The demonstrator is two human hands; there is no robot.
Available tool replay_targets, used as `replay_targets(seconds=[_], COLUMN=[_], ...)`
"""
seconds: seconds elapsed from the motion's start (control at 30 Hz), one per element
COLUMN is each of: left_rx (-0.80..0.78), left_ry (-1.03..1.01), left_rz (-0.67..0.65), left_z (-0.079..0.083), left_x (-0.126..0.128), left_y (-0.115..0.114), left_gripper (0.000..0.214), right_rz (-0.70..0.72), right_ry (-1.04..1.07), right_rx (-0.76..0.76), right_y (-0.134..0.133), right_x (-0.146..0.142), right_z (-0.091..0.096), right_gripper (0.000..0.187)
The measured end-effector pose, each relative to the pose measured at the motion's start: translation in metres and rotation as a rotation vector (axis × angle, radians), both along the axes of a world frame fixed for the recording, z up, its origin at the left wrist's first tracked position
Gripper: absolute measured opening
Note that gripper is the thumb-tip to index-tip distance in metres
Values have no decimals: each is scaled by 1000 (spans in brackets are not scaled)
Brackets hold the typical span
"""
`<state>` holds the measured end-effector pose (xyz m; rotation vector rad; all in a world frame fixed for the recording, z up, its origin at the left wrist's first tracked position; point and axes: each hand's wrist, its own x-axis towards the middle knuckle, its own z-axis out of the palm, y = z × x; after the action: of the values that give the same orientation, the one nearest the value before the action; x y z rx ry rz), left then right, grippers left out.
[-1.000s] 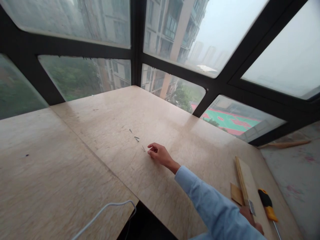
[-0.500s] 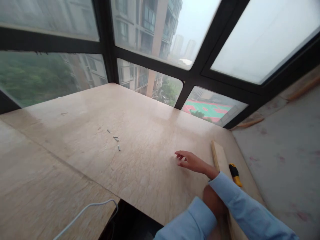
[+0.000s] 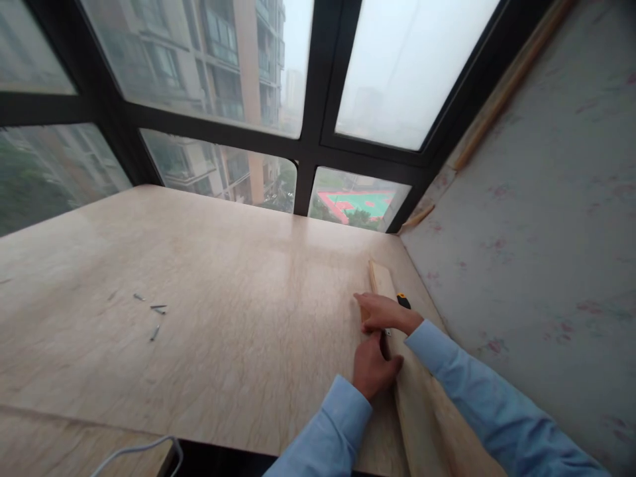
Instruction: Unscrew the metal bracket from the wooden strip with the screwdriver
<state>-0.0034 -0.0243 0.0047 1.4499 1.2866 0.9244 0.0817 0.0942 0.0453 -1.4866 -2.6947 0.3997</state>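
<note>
My left hand (image 3: pixel 372 371) is curled into a loose fist at the left edge of a long pale wooden strip (image 3: pixel 412 404), with its thumb against the strip. What its fingers hold is hidden. My right hand (image 3: pixel 383 311) lies just beyond it across the strip, fingers pressed together and pointing left over a small tan piece of wood (image 3: pixel 365 317). A small bit of metal (image 3: pixel 387 332) shows between the two hands. A yellow and black tool handle (image 3: pixel 403 301) lies right behind my right hand.
Several small nails or screws (image 3: pixel 155 318) lie scattered on the wide plywood top (image 3: pixel 238 278) at the left. A white cable (image 3: pixel 134 450) loops at the near edge. Dark-framed windows (image 3: pixel 308 152) run along the back. A stained wall (image 3: pixel 536 252) closes the right side.
My right hand has drawn back from the scattered nails to the wooden strip beside my left hand. The view has swung right, so the nails now sit far left.
</note>
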Motion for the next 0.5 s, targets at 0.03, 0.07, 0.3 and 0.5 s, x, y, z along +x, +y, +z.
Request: replay_targets(seconds=[0.03,0.07,0.3,0.5], left_rx=[1,-2,2,35], left_ry=[-2,-7,-62,44], left_rz=[-3,-5,-6,29], left_z=[-1,-2,-6,-10], left_x=[0,0,0,7], left_y=[0,1,2,-1], left_gripper=[48,49,46,32], right_rz=[26,55,86,231], right_ry=[-36,-80,-11,204], right_rx=[-26,-50,-63,20], right_y=[-1,-2,-5,-8], right_x=[-1,-1,-4,-56], right_z=[1,2,14,32], right_gripper=[82,84,78,79])
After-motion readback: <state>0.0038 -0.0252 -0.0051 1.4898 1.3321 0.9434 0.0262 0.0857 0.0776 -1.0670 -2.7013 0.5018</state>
